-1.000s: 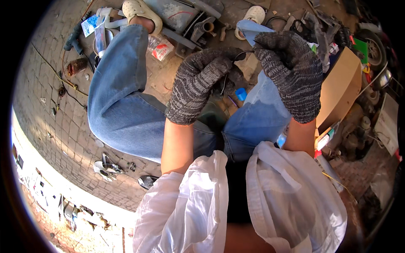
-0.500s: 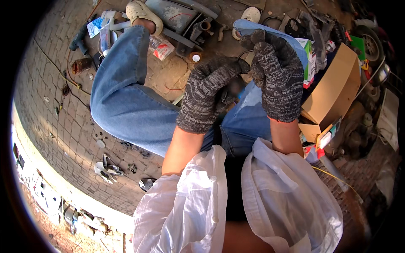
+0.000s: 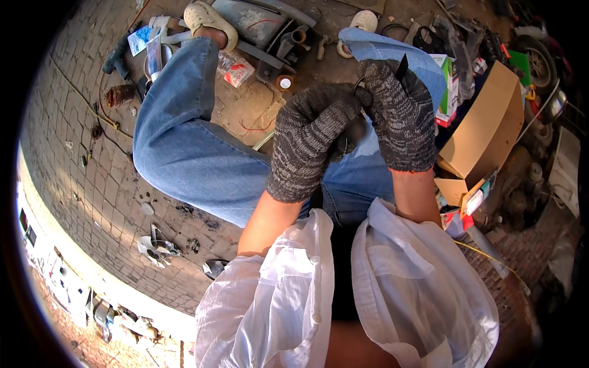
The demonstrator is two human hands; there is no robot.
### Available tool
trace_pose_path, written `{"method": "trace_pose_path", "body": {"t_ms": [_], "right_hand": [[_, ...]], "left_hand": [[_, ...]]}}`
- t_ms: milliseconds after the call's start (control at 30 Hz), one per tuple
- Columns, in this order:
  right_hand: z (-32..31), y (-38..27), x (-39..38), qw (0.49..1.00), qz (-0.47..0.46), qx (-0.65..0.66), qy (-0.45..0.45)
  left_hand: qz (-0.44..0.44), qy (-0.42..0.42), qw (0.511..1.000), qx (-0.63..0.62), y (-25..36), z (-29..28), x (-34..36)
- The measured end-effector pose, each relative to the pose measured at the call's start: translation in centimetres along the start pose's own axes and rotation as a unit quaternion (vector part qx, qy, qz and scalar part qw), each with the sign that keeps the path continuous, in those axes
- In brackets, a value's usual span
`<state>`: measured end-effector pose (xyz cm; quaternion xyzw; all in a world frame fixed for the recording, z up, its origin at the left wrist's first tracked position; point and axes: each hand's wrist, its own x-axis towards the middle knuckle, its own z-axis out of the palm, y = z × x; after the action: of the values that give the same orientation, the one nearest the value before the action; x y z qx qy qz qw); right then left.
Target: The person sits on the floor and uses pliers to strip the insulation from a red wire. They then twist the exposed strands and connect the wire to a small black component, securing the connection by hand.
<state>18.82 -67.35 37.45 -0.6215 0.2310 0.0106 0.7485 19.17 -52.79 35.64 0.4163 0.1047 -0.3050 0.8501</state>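
Both my hands wear dark grey knitted gloves and are held close together above my lap. My left hand (image 3: 313, 138) is closed, its thumb and fingers pinched at a short curve of thin black wire (image 3: 357, 84). The other end of that curve runs into my right hand (image 3: 404, 119), which is also closed. A dark, flat, pointed piece (image 3: 402, 66) sticks up from the right hand's fingers; its lower part is hidden in the glove. Beneath the left hand is a dark rounded shape (image 3: 353, 134), too blurred to name.
An open cardboard box (image 3: 481, 122) stands at the right beside piled parts and a small wheel (image 3: 537, 61). Ahead lie a grey metal frame (image 3: 257, 30) and a plastic packet (image 3: 235, 69). At the left are a power drill (image 3: 116, 63), cables and a silver fan-like part (image 3: 156, 246).
My left hand has turned and shifted slightly right, nearer the right hand. The right hand's fingers have lowered and curled, and the dark pointed piece now shows above them.
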Motion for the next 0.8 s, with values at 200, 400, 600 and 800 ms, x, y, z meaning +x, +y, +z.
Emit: {"method": "trace_pose_path", "body": {"t_ms": [200, 400, 600, 800], "right_hand": [[-1.3, -0.7, 0.2, 0.998, 0.018, -0.054, -0.034], [-1.9, -1.6, 0.3, 0.991, 0.051, -0.066, -0.106], [-2.6, -1.0, 1.2, 0.968, -0.078, -0.2, -0.128], [-1.6, -1.0, 1.0, 0.965, -0.031, -0.219, -0.138]], "left_hand": [[0.002, -0.053, 0.996, 0.073, 0.0, -0.2, -0.9], [0.098, -0.133, 0.964, 0.21, -1.0, -1.7, -0.7], [0.06, -0.063, 0.99, 0.113, -0.8, -0.8, -0.6], [0.058, -0.013, 0.981, 0.183, -1.8, -2.0, 0.3]]}}
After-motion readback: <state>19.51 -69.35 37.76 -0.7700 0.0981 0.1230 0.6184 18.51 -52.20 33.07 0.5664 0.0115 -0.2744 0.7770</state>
